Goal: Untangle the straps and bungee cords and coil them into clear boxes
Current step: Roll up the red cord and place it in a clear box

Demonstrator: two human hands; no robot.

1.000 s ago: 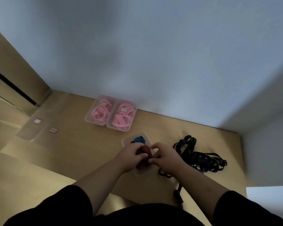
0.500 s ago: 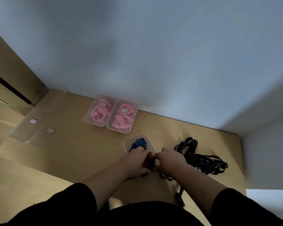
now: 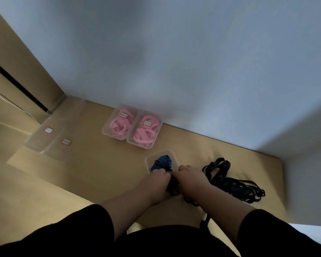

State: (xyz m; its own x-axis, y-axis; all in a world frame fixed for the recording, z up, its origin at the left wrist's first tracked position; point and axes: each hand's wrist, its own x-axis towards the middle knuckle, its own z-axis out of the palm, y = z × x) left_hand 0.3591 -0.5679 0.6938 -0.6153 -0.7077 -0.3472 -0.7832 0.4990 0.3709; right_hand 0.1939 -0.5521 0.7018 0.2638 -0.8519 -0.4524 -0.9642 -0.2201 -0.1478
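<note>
Both hands, left hand (image 3: 157, 179) and right hand (image 3: 190, 178), pinch a dark coiled cord (image 3: 173, 186) over the clear box (image 3: 157, 156) at lower center; we'd tuck it beside the blue cord (image 3: 161, 163), keeping the coil tight.

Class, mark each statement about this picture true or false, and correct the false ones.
1. Two clear boxes by the wall hold pink straps. True.
2. The blue striped cord lies in a clear box. True.
3. The black straps are coiled inside a box. False: they lie loose on the surface, right of the hands.
4. The left hand and right hand are far apart. False: they work close together at the box.
</note>
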